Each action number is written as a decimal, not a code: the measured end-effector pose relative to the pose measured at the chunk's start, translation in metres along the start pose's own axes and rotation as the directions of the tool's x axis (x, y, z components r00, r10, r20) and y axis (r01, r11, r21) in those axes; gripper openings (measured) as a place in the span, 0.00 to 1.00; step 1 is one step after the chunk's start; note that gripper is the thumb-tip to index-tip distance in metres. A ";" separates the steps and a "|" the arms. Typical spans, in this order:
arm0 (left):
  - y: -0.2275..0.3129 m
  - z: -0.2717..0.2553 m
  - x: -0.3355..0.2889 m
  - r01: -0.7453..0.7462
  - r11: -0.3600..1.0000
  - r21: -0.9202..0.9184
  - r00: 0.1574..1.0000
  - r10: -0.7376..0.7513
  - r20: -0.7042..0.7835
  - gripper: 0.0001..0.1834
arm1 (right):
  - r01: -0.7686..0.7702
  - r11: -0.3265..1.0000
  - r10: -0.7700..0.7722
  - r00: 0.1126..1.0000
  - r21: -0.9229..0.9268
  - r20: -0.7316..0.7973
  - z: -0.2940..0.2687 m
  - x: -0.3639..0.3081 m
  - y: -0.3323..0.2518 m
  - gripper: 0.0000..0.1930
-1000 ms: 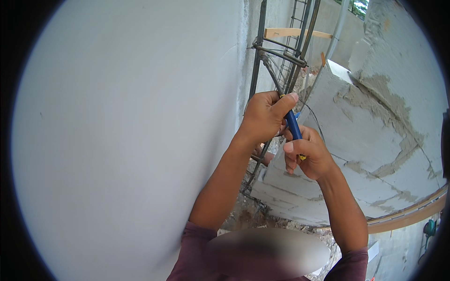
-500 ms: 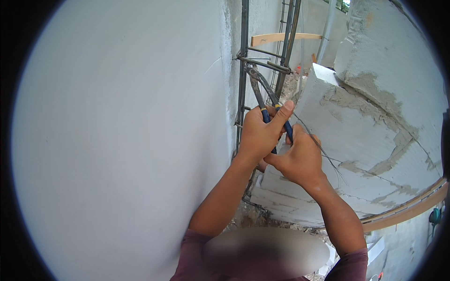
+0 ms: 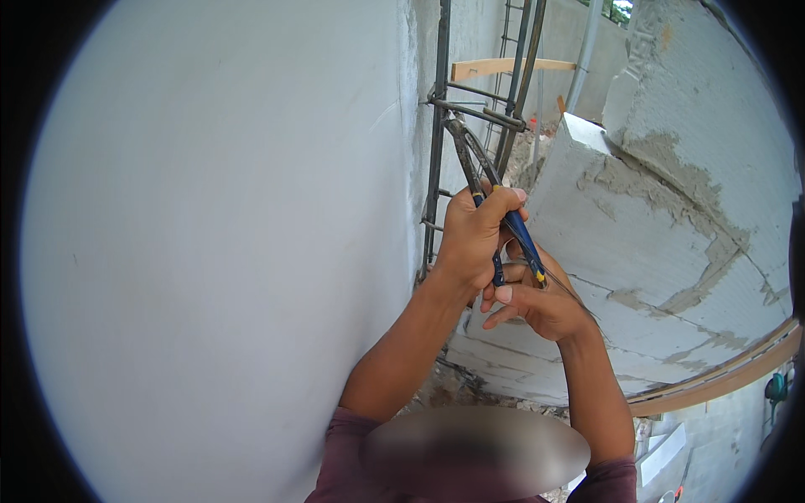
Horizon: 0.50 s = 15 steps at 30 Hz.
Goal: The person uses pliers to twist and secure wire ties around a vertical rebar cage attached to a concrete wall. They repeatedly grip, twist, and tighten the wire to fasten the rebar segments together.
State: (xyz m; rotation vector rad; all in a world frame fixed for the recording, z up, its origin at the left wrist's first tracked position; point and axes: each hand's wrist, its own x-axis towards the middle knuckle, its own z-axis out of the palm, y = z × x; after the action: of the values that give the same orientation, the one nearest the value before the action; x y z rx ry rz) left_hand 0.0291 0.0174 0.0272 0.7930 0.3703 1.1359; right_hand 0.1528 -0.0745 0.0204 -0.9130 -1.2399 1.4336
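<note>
Since half a second ago we have shifted our grip: the left hand [image 3: 471,239] has slid a little lower on the pincers [image 3: 490,201], and the right hand [image 3: 537,303] has dropped beneath it.

From the head view, our left hand is wrapped round the blue handles of the pincers, fingers [image 3: 503,199] clamped tight on them. The dark metal head of the pincers points up and bites at the joint where a horizontal tie meets the upright steel bars [image 3: 436,151], just beside the edge of the smooth grey wall [image 3: 210,251]. Our right hand sits just under the left, touching it, fingers loosely curled together near the yellow-tipped ends of the handles; we cannot tell whether it pinches the thin wire there. To the right stands a rough block wall [image 3: 671,218] with mortar smears, and a wooden plank [image 3: 495,67] crosses behind the bars higher up.
</note>
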 end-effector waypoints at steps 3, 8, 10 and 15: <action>-0.005 -0.002 0.002 0.024 0.998 -0.053 0.998 -0.021 0.065 0.09 | -0.118 0.989 0.109 0.989 0.086 0.103 -0.006 0.002 -0.003 0.30; -0.010 -0.013 0.008 -0.062 0.990 -0.129 0.978 0.086 0.192 0.13 | -0.184 0.944 0.137 0.973 0.273 0.185 -0.012 0.001 -0.001 0.26; -0.011 -0.012 0.007 -0.070 0.987 -0.146 0.972 0.100 0.210 0.14 | -0.212 0.936 0.175 0.973 0.280 0.150 -0.012 0.002 0.002 0.22; 0.006 -0.003 -0.004 -0.006 0.995 0.101 0.997 -0.002 0.077 0.17 | -0.194 0.958 0.167 0.976 0.210 0.141 -0.018 0.010 0.001 0.17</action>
State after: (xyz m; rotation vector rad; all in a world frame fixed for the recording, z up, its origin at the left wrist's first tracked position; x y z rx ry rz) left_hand 0.0216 0.0158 0.0297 0.9243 0.3647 1.0918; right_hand 0.1672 -0.0605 0.0164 -0.8104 -1.0774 1.7580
